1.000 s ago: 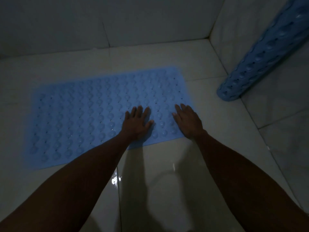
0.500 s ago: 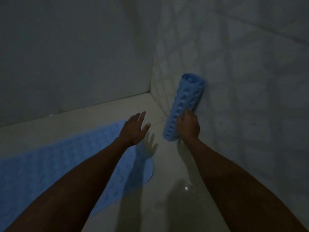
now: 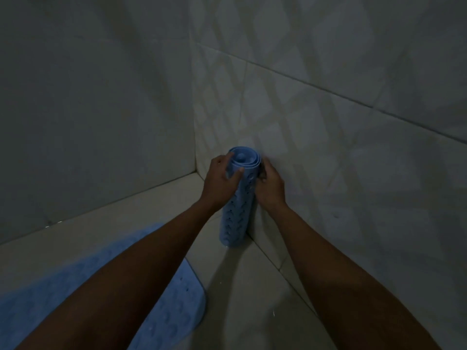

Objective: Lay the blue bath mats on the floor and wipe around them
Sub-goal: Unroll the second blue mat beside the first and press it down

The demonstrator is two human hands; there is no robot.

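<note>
A rolled blue bath mat [image 3: 236, 215] stands nearly upright on the floor, leaning against the right tiled wall. My left hand [image 3: 220, 180] grips its upper left side, thumb across the roll. On the other side my right hand [image 3: 270, 184] holds the top of the roll. A second blue bath mat [image 3: 177, 301], bumpy with small holes, lies flat on the floor at the lower left, partly hidden by my left forearm.
Pale floor tiles [image 3: 252, 299] look wet, with small glints. Tiled walls meet in a corner [image 3: 194, 137] just behind the roll, with the right wall [image 3: 328, 147] close by. The room is dim.
Both hands left the flat mat. The right hand took the rolled mat first, then the left joined, and both now hold it near its top. My view swung right toward the corner.
</note>
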